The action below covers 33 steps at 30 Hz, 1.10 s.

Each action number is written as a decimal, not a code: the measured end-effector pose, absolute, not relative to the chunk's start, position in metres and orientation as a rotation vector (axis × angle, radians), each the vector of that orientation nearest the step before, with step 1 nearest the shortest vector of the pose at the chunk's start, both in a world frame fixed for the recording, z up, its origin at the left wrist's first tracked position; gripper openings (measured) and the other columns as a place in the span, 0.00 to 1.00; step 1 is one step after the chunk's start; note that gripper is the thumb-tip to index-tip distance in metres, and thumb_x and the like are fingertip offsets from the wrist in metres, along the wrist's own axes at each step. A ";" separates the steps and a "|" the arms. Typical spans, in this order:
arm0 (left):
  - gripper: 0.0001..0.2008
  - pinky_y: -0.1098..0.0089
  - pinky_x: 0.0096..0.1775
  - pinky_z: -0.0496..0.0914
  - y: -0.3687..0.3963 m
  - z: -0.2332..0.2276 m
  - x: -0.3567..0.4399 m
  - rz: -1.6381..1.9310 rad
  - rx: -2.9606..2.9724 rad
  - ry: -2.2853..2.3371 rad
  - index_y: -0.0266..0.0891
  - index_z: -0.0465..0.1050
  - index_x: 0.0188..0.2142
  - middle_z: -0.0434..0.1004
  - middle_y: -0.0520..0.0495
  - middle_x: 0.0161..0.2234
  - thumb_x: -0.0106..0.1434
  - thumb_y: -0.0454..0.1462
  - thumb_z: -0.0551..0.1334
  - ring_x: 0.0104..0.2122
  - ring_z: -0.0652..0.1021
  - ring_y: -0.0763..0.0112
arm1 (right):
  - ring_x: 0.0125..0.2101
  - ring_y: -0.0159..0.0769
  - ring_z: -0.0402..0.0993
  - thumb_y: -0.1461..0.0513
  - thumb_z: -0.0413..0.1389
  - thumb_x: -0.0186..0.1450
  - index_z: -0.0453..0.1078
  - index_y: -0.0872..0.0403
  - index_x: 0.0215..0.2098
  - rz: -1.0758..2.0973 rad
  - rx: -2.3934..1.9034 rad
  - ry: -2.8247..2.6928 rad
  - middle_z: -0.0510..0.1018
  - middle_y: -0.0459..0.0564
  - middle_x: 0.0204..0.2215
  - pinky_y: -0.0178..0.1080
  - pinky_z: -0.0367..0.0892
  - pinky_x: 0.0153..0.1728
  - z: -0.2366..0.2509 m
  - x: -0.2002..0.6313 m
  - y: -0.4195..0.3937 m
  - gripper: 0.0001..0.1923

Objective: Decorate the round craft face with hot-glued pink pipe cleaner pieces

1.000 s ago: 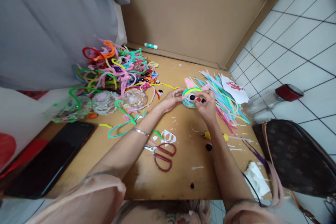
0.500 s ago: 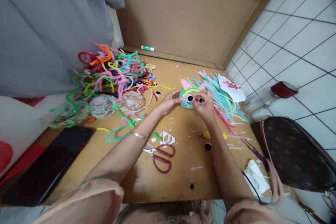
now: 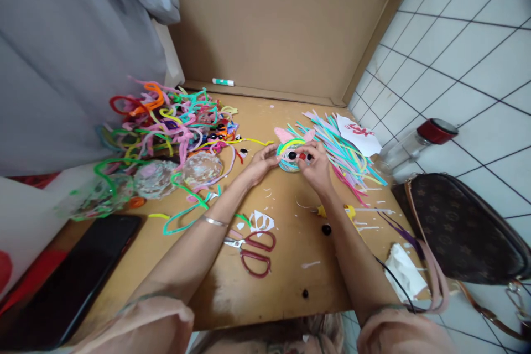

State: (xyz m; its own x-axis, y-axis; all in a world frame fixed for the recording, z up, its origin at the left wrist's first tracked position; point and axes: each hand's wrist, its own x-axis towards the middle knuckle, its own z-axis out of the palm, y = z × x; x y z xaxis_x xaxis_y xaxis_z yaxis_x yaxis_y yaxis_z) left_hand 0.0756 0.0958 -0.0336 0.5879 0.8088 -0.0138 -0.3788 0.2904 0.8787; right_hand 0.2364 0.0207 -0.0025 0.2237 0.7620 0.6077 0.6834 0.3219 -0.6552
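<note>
Fingers (image 3: 306,156) pinch coiled disc (image 3: 287,150); scissors (image 3: 253,249) well apart.

A tangle of pipe cleaners (image 3: 174,119) covers the far left of the table (image 3: 286,265). Near it lie clear domes (image 3: 174,174) and a green pipe cleaner (image 3: 186,215). A phone (image 3: 70,276) lies at the near left. Red scissors (image 3: 253,249) sit near the middle, paper scraps (image 3: 260,221) just beyond them. Straight pipe cleaners (image 3: 344,155) fan out at the right beside a paper cutout (image 3: 359,135). A glue stick (image 3: 223,82) lies far back. A jar (image 3: 415,146) and bag (image 3: 460,232) sit right.
</note>
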 end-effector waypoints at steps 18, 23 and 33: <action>0.26 0.60 0.55 0.67 0.094 -0.031 0.075 0.843 1.003 0.507 0.36 0.74 0.47 0.76 0.40 0.50 0.46 0.34 0.71 0.50 0.76 0.59 | 0.42 0.42 0.69 0.65 0.57 0.56 0.76 0.50 0.34 0.062 -1.405 -1.518 0.69 0.50 0.37 0.47 0.67 0.47 -0.001 0.233 0.018 0.08; 0.26 0.60 0.54 0.67 0.095 -0.032 0.076 0.846 1.005 0.509 0.36 0.74 0.46 0.77 0.41 0.47 0.46 0.34 0.71 0.48 0.76 0.60 | 0.42 0.43 0.69 0.65 0.57 0.57 0.76 0.50 0.34 0.057 -1.412 -1.540 0.70 0.50 0.37 0.49 0.67 0.47 0.000 0.235 0.018 0.08; 0.26 0.61 0.52 0.68 0.094 -0.033 0.077 0.866 1.010 0.513 0.36 0.73 0.46 0.77 0.42 0.44 0.45 0.35 0.71 0.46 0.76 0.62 | 0.40 0.44 0.69 0.67 0.55 0.55 0.74 0.50 0.33 -0.027 -1.412 -1.580 0.69 0.51 0.36 0.49 0.67 0.45 0.001 0.234 0.014 0.10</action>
